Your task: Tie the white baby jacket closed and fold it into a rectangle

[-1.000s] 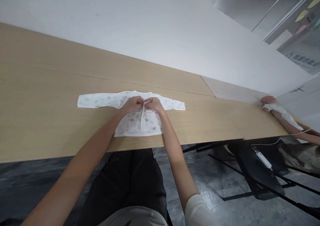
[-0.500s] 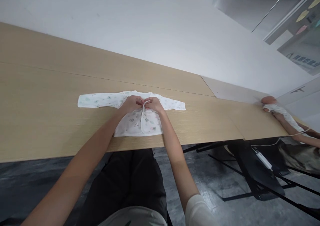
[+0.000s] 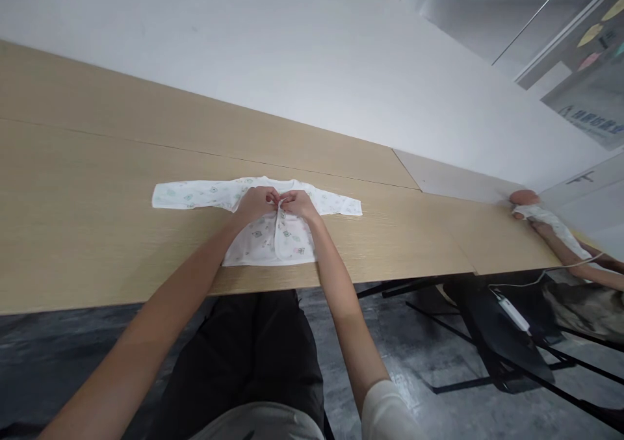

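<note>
A small white baby shirt (image 3: 258,242) with a sparse print lies face up on the wooden table, both sleeves spread out sideways. Its front edges overlap down the middle. My left hand (image 3: 256,204) pinches the front opening near the neck from the left. From the right, my right hand (image 3: 298,204) pinches the same edge, the fingertips of both hands almost meeting. Whatever fastener may be between the fingers is hidden by them. The shirt's lower hem rests close to the table's front edge.
The wooden table (image 3: 97,245) runs along a white wall (image 3: 219,50). At the far right another person's arm (image 3: 560,248) lies by a doll-like figure in white cloth (image 3: 548,218). Below stand black folding chairs (image 3: 502,336), one bearing a white power strip (image 3: 514,313) with a cable.
Both hands stay at the same place on the shirt front, with only slight finger movement. The shirt has barely shifted.
</note>
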### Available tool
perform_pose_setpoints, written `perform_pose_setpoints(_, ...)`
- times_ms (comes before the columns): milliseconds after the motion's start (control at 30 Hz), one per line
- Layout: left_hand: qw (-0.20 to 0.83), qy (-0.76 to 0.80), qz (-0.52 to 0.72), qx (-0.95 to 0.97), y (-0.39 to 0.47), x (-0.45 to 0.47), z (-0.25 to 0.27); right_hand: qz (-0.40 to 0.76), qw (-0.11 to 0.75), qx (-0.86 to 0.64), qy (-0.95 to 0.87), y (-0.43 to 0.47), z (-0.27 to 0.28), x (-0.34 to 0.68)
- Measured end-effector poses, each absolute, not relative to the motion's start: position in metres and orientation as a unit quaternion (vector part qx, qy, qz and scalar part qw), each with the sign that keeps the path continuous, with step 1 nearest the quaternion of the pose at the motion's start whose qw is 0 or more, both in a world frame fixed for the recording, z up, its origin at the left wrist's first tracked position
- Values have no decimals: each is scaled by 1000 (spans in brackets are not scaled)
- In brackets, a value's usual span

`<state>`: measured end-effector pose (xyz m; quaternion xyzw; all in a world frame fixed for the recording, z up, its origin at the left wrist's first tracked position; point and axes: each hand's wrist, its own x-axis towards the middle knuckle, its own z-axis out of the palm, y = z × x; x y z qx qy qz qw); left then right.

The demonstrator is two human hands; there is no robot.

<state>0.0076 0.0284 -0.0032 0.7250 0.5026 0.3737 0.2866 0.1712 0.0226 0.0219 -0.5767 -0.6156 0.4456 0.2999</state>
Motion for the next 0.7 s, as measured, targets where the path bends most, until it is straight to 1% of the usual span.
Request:
perform_pose_setpoints(100, 303, 503, 376, 717, 29, 6, -3, 438, 307, -575, -619, 22, 22, 170)
perform_pose_setpoints(300, 394, 484, 364, 692, 26, 3, 2, 451, 318, -571, -608, 25, 17, 172)
perform_pose_setpoints(433, 400, 504, 383, 663, 25, 5, 1, 464, 320, -558, -609, 26, 17, 172)
perform_pose_setpoints(700, 393, 524, 436, 617, 27, 12, -5, 429, 314, -574, -623, 24, 20, 171)
